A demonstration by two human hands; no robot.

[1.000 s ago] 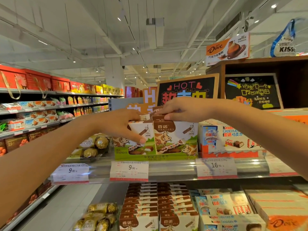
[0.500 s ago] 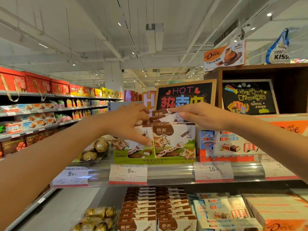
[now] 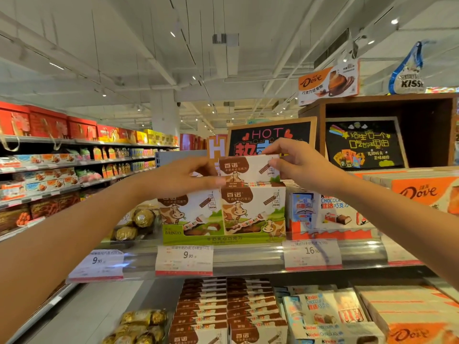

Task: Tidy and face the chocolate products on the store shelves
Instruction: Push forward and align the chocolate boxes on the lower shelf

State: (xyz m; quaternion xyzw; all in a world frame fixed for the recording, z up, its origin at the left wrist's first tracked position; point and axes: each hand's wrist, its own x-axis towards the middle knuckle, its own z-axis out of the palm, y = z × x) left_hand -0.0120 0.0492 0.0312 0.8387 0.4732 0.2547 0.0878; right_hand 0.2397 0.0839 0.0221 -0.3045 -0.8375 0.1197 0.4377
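Both hands, left hand and right hand, had lifted one cow-print chocolate box upright above the display tray, fingers pinched closed on its ends; earlier it lay flatter.

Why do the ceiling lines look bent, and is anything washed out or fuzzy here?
Head view: the wide-angle lens bows the ceiling beams and the forearms at the edges; glare streaks the clear shelf rail; the price tags are soft and barely legible; the held cow-print box is fairly sharp.
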